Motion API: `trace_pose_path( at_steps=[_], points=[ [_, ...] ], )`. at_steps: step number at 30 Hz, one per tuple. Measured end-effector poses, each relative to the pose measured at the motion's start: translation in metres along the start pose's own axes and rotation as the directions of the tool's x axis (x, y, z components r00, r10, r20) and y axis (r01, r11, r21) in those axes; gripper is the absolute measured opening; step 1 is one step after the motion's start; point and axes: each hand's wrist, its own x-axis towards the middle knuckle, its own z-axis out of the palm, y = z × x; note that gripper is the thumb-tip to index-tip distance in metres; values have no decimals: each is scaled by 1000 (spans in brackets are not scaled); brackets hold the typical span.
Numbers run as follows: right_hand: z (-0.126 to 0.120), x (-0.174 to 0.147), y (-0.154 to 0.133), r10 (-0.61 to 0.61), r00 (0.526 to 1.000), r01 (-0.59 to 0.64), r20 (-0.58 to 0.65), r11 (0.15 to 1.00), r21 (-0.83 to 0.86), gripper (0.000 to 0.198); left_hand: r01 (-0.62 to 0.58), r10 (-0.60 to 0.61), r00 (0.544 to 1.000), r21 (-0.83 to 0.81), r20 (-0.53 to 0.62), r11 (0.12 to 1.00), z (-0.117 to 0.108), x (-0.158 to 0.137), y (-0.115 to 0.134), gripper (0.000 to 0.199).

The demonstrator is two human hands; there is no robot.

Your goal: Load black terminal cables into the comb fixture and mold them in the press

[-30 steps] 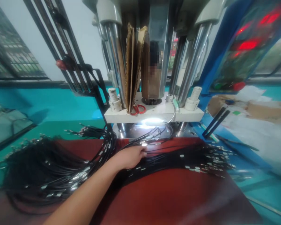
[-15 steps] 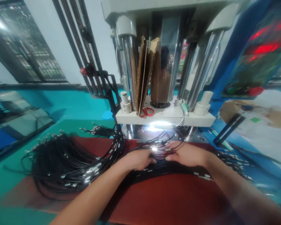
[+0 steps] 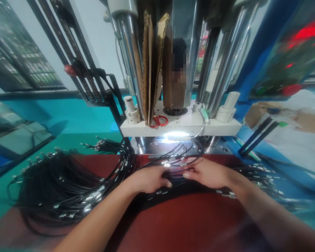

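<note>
Thin black cables with small pale tags run between my hands, in front of the lit press opening. My left hand (image 3: 153,179) is closed, its fingers curled over black cables (image 3: 177,172), thumb toward the right. Just to its right, my right hand (image 3: 208,173) pinches a cable of the same strands between thumb and fingers. The fingertips partly hide what they grip. Below both hands, more dark cables lie across the red-brown mat (image 3: 183,224). A big looped cable bundle (image 3: 49,185) spreads to the left, and tagged cables (image 3: 265,175) lie to the right.
Ahead stands a press with a white plate (image 3: 215,128) and a bright lamp (image 3: 177,136) under its edge. Red-handled scissors (image 3: 159,121) and upright cardboard (image 3: 148,73) rest on the plate. At right are a blue control panel (image 3: 286,66) and a black stand (image 3: 254,140).
The view has tipped downward and moved closer to the press. Both hands keep nearly the same grip, with the gap between them slightly wider.
</note>
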Motion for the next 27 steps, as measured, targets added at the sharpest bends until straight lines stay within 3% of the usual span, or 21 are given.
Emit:
trace_pose_path(
  at_steps=[3,12,21,27],
  points=[
    [0,-1,-2,-16,999,11,46,994,107,25,13,-13,1000,14,-3,1000,0,0,0,51],
    [1,0,-5,-34,998,27,53,992,123,24,-20,19,999,-34,-41,999,1,3,-4,44],
    [9,0,-5,-55,998,55,8,996,-70,28,-9,8,999,-20,-52,1000,3,4,-5,50],
    [9,-1,-6,-102,995,102,11,991,-87,31,25,-25,999,18,-29,1000,1,4,-3,53]
  ],
)
